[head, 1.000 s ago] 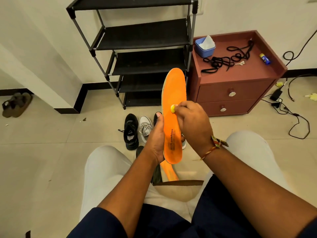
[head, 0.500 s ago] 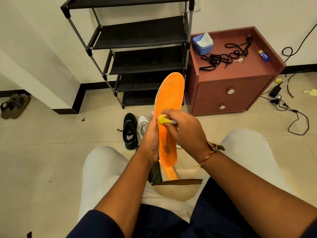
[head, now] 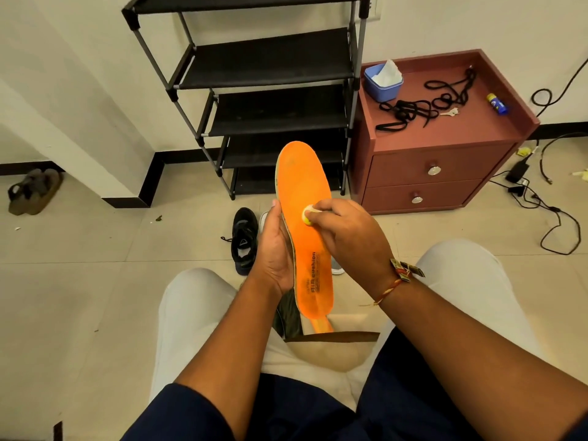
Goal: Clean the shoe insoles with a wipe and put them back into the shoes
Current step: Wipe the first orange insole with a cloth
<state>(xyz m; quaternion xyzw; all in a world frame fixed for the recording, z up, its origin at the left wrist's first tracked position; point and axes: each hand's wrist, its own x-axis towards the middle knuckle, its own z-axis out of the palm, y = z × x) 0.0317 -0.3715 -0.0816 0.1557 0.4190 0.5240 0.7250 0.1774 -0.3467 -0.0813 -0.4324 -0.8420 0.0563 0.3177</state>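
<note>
Right hand: your right hand (head: 346, 240) pinches a small balled wipe (head: 307, 215) between thumb and fingertips and presses it onto the middle of the insole.
Left hand: your left hand (head: 273, 249) grips the orange insole (head: 302, 183) along its left edge, at the heel half.
Insole: you hold it in the air above your knees, printed face toward you and toe end pointing far. Only your two hands and the wipe touch it.
Second insole: an orange strip (head: 321, 324) shows just below the heel end, between your knees. It is mostly hidden, so you cannot tell from here whether it sits in a shoe.
Shoes: the black shoe (head: 244, 240) stands on the floor (head: 95, 265) just left of your left hand. A dark shoe (head: 288, 316) lies nearer, between your knees.
Step in hand: the wiping step, by the look of it, at mid-length on this insole. Nothing appears to be back in a shoe yet.
Next move: likely cover the toe and heel zones, bracing the flexible sole from behind so it does not bend away from the wipe.
Supplies: the blue tub (head: 383, 82) with fresh white sheets sits on the red-brown cabinet (head: 445, 144), far right, near the black laces (head: 423, 105).
</note>
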